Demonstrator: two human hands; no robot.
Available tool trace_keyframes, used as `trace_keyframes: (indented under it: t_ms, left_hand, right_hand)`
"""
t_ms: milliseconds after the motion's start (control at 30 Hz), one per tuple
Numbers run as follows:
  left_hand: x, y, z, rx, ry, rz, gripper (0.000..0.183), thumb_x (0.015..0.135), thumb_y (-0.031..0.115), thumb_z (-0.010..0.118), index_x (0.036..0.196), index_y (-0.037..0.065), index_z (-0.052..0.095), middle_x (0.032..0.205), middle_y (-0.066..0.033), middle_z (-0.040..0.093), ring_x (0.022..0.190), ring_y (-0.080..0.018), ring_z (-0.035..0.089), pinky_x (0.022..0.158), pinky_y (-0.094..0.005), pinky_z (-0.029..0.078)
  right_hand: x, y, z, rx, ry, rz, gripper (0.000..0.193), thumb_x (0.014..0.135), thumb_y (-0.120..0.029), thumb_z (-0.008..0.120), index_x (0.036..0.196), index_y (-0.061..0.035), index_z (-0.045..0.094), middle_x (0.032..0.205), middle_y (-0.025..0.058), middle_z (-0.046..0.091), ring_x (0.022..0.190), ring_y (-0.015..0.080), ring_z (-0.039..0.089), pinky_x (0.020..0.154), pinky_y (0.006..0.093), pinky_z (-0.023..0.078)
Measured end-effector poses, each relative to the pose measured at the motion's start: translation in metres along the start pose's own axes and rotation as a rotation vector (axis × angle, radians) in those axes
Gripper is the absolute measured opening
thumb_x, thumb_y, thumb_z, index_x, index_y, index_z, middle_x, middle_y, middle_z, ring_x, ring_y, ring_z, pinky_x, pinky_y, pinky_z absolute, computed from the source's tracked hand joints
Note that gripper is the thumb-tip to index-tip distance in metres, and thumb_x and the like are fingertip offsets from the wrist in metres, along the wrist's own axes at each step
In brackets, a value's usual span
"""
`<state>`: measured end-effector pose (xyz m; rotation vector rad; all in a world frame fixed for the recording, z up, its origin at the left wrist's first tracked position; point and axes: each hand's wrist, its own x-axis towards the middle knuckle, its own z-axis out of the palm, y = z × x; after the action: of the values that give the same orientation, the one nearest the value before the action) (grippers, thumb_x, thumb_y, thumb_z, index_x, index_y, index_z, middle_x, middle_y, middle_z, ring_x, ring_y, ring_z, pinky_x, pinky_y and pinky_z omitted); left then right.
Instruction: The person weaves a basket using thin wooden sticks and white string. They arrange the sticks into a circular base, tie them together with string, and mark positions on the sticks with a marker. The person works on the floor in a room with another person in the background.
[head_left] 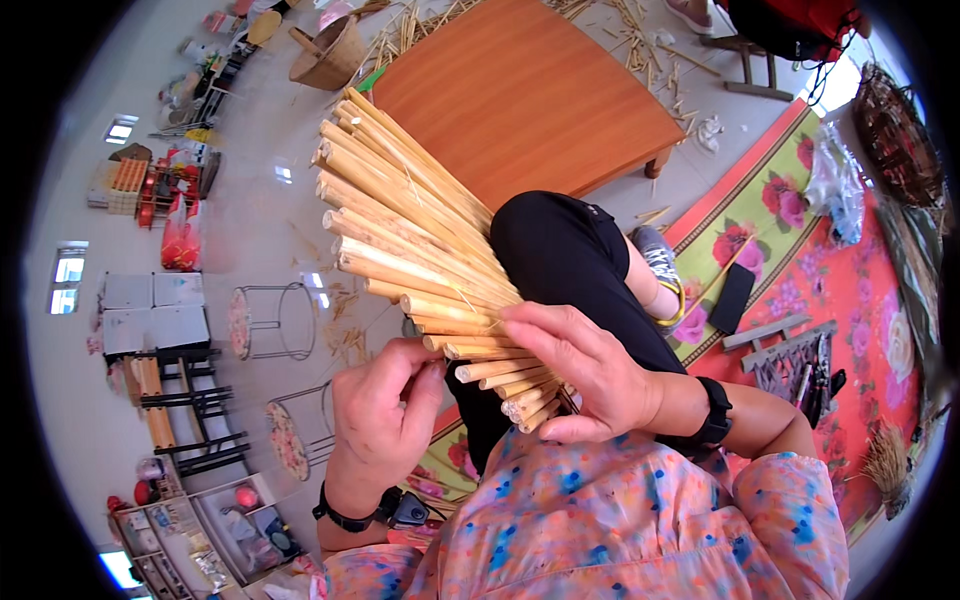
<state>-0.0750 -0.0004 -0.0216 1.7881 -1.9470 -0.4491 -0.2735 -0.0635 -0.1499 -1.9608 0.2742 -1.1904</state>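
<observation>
A thick bundle of pale yellow stalks point(420, 230) lies in the middle of the view, just above the person's lap, its cut ends fanned from 11 round to 6 o'clock; directions here are taken from the bundle. At 4 o'clock, the right hand point(590, 372) rests on the stalks' lower part, its fingers nearly straight and its thumb spread apart from them. At 7 o'clock, just beside the cut ends, the left hand point(385, 412) has thumb and forefinger pressed together and the others curled; whether they pinch something thin cannot be told. A bent knee in black trousers point(545, 235) rises at 3 o'clock, next to the bundle. Below, at 5 o'clock, is an orange shirt point(590, 520) with blue spots. Farther out, a low orange-brown bench point(530, 90) stands at 1 o'clock, with loose stalks point(640, 60) scattered on the floor beyond it. A woven basket point(332, 52) sits at 11 o'clock. At 3 o'clock, a black phone-like slab point(733, 298) lies on a flowered mat point(790, 290). A round-seated stool point(240, 322) lies tipped at 8 o'clock.
</observation>
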Motion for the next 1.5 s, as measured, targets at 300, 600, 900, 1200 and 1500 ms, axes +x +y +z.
trace_keyframes:
  t_ms: [300,600,900,1200,1500]
  left_hand:
    - [0.002,-0.001,0.002,0.042,0.032,-0.068,0.012,0.076,-0.003,0.066,0.083,0.000,0.057,0.064,-0.0117,0.062,0.054,-0.0232,0.064,0.050,-0.0291,0.047]
    - [-0.007,-0.013,0.002,0.172,0.076,-0.020,0.010,0.072,0.001,0.066,0.075,0.003,0.057,0.061,-0.0115,0.059,0.045,-0.0236,0.054,0.044,-0.0318,0.039]
    - [-0.024,-0.016,-0.008,0.349,0.099,-0.027,0.013,0.064,-0.003,0.058,0.076,0.002,0.062,0.067,-0.0140,0.061,0.051,-0.0288,0.055,0.048,-0.0348,0.040]
    - [-0.022,-0.007,0.009,0.270,0.167,-0.088,0.020,0.075,0.009,0.066,0.093,0.002,0.068,0.085,-0.0142,0.069,0.072,-0.0321,0.067,0.064,-0.0344,0.050]
    - [-0.031,0.011,0.020,0.231,0.178,-0.287,0.043,0.084,0.002,0.061,0.123,-0.008,0.046,0.113,-0.0176,0.063,0.099,-0.0199,0.063,0.088,-0.0315,0.049]
  right_hand:
    - [0.007,0.022,0.003,0.099,-0.032,-0.064,0.084,0.085,-0.057,0.058,0.139,0.0045,0.037,0.133,0.0246,0.041,0.114,0.0399,0.049,0.093,0.0424,0.046]
    - [0.012,0.022,0.005,0.192,-0.047,-0.031,0.084,0.081,-0.056,0.063,0.139,0.0012,0.040,0.130,0.0237,0.041,0.110,0.0382,0.050,0.091,0.0415,0.047]
    - [0.017,0.016,0.010,0.180,-0.080,-0.044,0.088,0.077,-0.059,0.062,0.139,-0.0005,0.041,0.129,0.0246,0.043,0.111,0.0390,0.051,0.092,0.0428,0.046]
    - [0.016,0.014,0.019,0.144,-0.069,-0.042,0.092,0.073,-0.062,0.064,0.137,0.0010,0.044,0.127,0.0239,0.044,0.111,0.0393,0.050,0.090,0.0440,0.045]
    - [0.015,0.012,0.023,0.110,-0.073,-0.055,0.093,0.072,-0.062,0.065,0.136,0.0020,0.044,0.127,0.0235,0.044,0.108,0.0383,0.051,0.089,0.0438,0.044]
